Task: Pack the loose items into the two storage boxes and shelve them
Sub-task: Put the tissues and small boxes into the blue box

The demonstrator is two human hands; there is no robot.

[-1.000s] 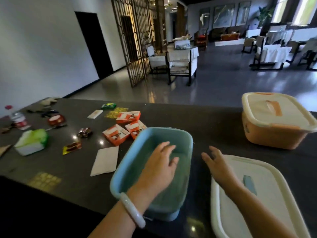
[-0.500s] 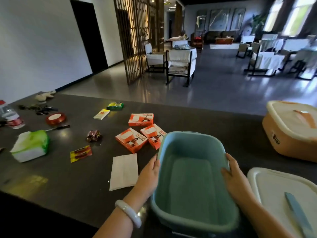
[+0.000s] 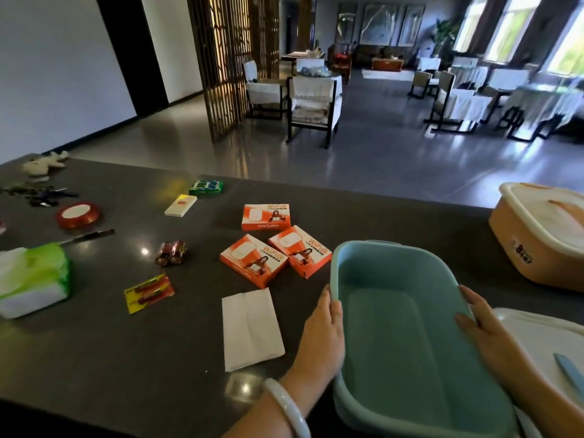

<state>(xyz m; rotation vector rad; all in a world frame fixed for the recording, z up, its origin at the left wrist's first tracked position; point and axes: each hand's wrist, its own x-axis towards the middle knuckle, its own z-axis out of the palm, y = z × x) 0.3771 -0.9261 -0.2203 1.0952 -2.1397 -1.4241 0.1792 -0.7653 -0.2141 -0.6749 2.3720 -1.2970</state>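
Three orange cartons (image 3: 266, 217), two storage boxes (image 3: 410, 336)

Bare forearms; pale jade-like bangle (image 3: 289, 406) on left wrist.

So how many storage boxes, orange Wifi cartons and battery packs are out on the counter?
Storage boxes: 2, blue box, orange box
Wifi cartons: 3
Battery packs: 2
Total: 7
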